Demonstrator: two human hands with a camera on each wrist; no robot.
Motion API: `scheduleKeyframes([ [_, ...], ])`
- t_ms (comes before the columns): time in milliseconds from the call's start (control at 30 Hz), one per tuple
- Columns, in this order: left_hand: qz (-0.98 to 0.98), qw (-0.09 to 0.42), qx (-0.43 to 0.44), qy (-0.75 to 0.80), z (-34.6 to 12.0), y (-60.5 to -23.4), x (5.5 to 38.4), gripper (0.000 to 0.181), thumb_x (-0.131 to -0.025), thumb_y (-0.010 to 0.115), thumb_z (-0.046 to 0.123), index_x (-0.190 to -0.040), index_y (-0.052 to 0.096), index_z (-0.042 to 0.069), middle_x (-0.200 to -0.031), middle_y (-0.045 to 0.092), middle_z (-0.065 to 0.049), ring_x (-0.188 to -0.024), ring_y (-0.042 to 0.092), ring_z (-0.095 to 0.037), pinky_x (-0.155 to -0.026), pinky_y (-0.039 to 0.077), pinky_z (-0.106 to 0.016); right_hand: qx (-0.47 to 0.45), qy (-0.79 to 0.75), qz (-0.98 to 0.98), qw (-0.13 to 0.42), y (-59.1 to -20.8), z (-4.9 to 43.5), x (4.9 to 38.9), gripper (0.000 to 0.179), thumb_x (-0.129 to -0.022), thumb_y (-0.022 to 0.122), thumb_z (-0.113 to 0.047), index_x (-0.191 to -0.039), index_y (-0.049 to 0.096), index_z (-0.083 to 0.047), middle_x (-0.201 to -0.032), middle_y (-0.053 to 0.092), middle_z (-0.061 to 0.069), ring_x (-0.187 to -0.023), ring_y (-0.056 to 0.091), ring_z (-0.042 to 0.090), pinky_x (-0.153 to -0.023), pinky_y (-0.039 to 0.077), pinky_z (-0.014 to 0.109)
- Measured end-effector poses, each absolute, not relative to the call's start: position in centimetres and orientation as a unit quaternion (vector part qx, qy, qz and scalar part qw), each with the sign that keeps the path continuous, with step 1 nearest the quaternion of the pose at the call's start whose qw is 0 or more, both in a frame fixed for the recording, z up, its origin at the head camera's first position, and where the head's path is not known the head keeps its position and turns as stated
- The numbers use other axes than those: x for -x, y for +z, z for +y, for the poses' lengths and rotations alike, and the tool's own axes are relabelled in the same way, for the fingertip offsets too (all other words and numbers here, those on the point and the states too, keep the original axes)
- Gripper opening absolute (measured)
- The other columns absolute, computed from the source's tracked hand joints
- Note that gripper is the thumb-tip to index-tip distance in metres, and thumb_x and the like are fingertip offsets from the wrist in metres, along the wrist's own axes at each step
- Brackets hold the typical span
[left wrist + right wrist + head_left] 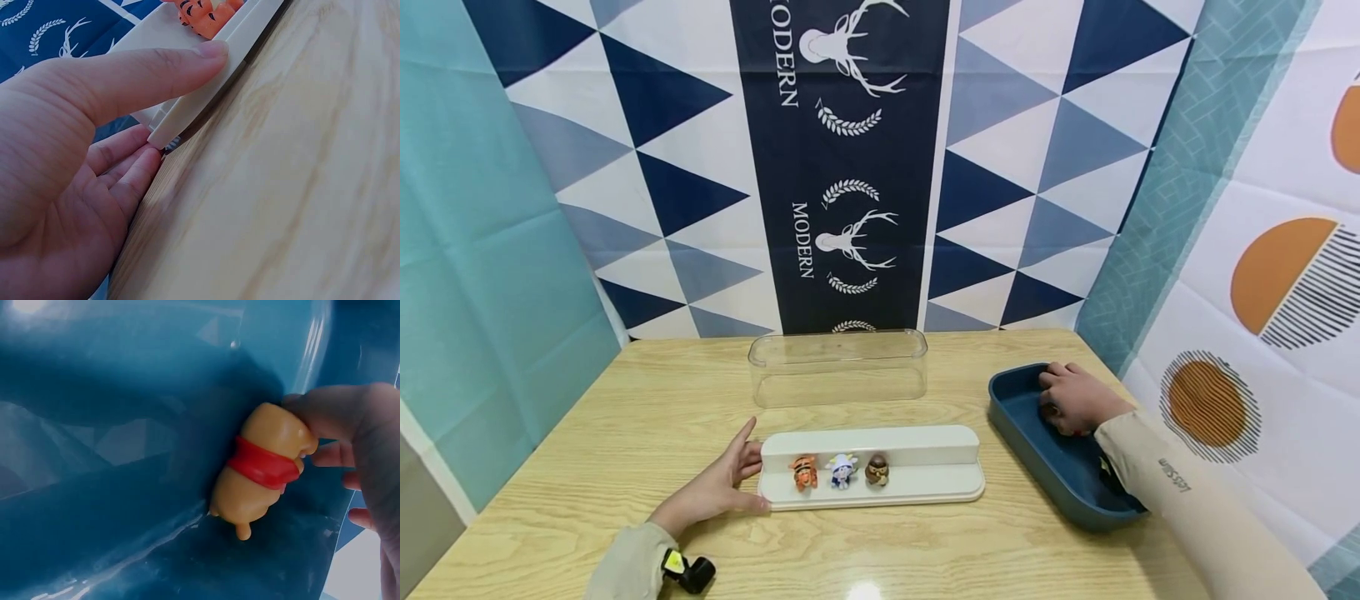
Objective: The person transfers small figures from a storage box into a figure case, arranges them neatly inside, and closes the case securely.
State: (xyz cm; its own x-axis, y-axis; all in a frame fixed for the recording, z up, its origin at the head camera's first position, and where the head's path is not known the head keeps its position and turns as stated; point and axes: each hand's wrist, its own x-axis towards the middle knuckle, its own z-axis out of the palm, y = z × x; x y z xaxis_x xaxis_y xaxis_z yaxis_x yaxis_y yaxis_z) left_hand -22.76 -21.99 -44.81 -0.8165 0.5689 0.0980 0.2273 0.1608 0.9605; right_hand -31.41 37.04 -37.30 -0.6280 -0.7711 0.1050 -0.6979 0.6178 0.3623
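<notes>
My left hand (722, 487) holds the left end of a long white stepped display base (917, 492). Its thumb presses the front edge and its fingertips touch the end corner, seen close in the left wrist view. Along the base's lower step stand an orange tiger figurine (805, 473), a white and blue figurine (842, 470) and a brown owl figurine (877, 471). Inside a dark blue bin (1026, 454) at the right, my right hand (1078, 398) pinches the head of a yellow bear figurine (262, 462) in a red shirt. From the head view the bear is mostly hidden.
Behind the base stands a clear plastic cover (838, 383) on the light wooden table (865, 546). Patterned cloths hang around the back and sides. A small black and yellow device (688, 571) sits on my left wrist.
</notes>
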Motion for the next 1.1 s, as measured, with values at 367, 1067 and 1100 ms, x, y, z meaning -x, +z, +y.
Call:
scheduleKeyframes([
  [367, 0.75, 0.146, -0.261, 0.589, -22.1, -44.9, 22.9, 0.131, -0.077, 0.084, 0.001, -0.151, -0.023, -0.004, -0.144, 0.03, -0.04, -0.135, 0.029, -0.057, -0.111, 0.036, -0.026, -0.395, -0.087, -0.908, 0.114, -37.3, 37.2, 31.8, 0.017, -0.077, 0.084, -0.018, -0.075, 0.067, -0.015, -0.078, 0.052, -0.003, -0.078, 0.047, 0.022, -0.065, 0.046, 0.038],
  [1067, 0.752, 0.147, -0.255, 0.589, -22.1, -44.8, 22.7, 0.131, -0.077, 0.084, 0.001, -0.151, -0.023, -0.004, -0.145, 0.03, -0.039, -0.136, 0.029, -0.056, -0.113, 0.035, -0.035, -0.148, 0.262, -0.95, 0.082, -33.8, 33.9, 30.7, 0.026, -0.087, 0.08, -0.023, -0.084, 0.059, -0.008, -0.078, 0.067, 0.002, -0.067, 0.054, 0.018, -0.06, 0.046, 0.029],
  [1100, 0.752, 0.146, -0.256, 0.59, -22.1, -44.8, 22.7, 0.13, -0.077, 0.084, 0.0, -0.151, -0.023, -0.004, -0.145, 0.03, -0.039, -0.136, 0.029, -0.056, -0.113, 0.035, -0.034, -0.142, 0.274, -0.947, 0.087, -33.7, 33.7, 30.7, 0.026, -0.086, 0.08, -0.023, -0.085, 0.06, -0.007, -0.079, 0.068, 0.002, -0.069, 0.056, 0.018, -0.062, 0.047, 0.03],
])
